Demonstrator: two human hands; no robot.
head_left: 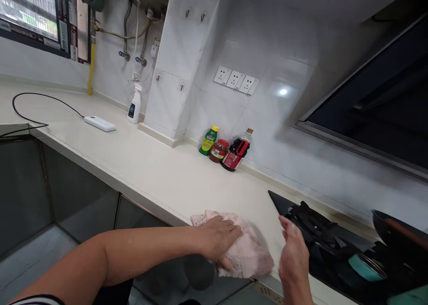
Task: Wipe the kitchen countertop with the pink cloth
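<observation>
My left hand (219, 237) lies palm down over a pale pink cloth (249, 251), its fingers curved onto the fabric and pressing it to the countertop near the front edge. The cloth is bunched and spreads out on both sides of the hand. My right hand (294, 253) is raised beside the left edge of the black gas stove (277, 202), apart from the cloth. Nothing shows in it, and its fingers point up, loosely extended. The white countertop (160, 171) runs beneath both hands.
Against the wall stand a green bottle (208, 141), a red-lidded jar (219, 151) and a dark sauce bottle (236, 151). Farther left are a spray bottle (134, 104) and a white device (99, 123) on a black cable. A turquoise can (366, 267) and a pan (397, 229) are on the stove.
</observation>
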